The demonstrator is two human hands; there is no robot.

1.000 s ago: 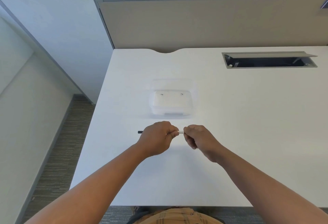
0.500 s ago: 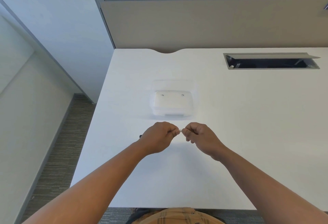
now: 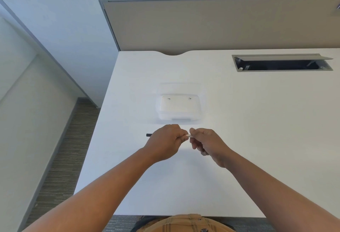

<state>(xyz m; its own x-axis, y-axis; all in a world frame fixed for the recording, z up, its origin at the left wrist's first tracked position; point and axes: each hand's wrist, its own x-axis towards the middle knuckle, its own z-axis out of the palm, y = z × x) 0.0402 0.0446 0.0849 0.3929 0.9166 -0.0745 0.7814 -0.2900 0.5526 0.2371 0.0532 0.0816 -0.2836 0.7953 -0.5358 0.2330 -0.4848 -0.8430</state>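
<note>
A thin pen-like stick (image 3: pixel 148 135) with a dark left end and a white right end is held level above the white desk (image 3: pixel 239 139). My left hand (image 3: pixel 165 142) grips its middle, so only the dark tip pokes out to the left. My right hand (image 3: pixel 207 144) pinches the white end (image 3: pixel 189 135) between thumb and fingers. Both hands meet just in front of a clear plastic box (image 3: pixel 179 109) whose lid lies open behind it. What the box holds cannot be made out.
An open cable tray (image 3: pixel 281 63) is set into the desk at the back right. A beige partition (image 3: pixel 220 25) runs along the desk's far edge. The desk's left edge drops to a carpeted floor (image 3: pixel 60 158) beside a wall.
The hands came closer together half a second ago, hiding the dark tip, and have since parted slightly. The dark tip and the white end show again.
</note>
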